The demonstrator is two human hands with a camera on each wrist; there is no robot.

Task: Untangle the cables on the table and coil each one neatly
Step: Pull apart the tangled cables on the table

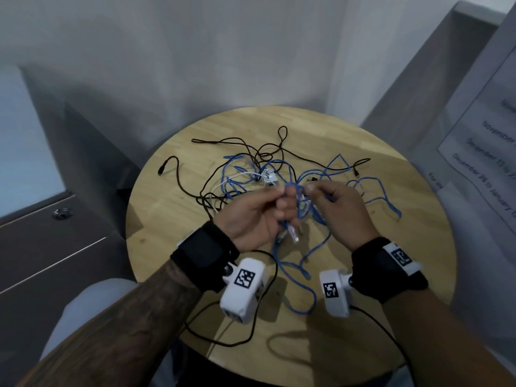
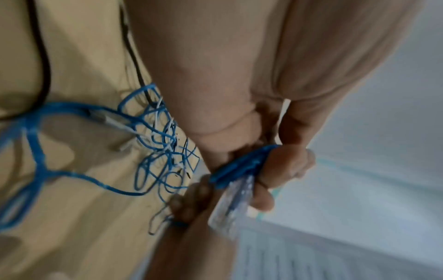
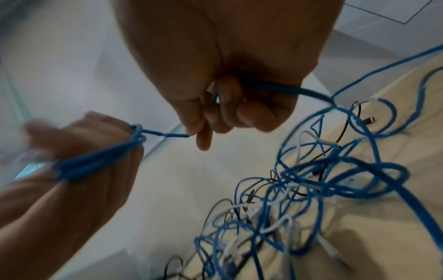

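A tangle of blue cable [image 1: 304,277], black cable [image 1: 237,141] and white cable [image 1: 237,177] lies on the round wooden table [image 1: 167,219]. My left hand [image 1: 262,210] grips a small bundle of blue cable loops [image 2: 242,166] above the table; a clear plug [image 2: 230,210] hangs from them below the palm. My right hand [image 1: 335,202] pinches the blue cable [image 3: 167,134] between thumb and forefinger, close to the left hand. More of that blue cable [image 3: 287,90] runs out from under the curled fingers of the right hand [image 3: 215,106] down to the tangle [image 3: 299,189]. The left hand [image 3: 84,151] with its loops shows blurred.
A grey cabinet [image 1: 55,247] stands left of the table, a white wall [image 1: 223,51] behind it. A board with a printed sheet [image 1: 488,135] leans at the right. Black cords from the wrist cameras [image 1: 251,325] trail over the table's near edge.
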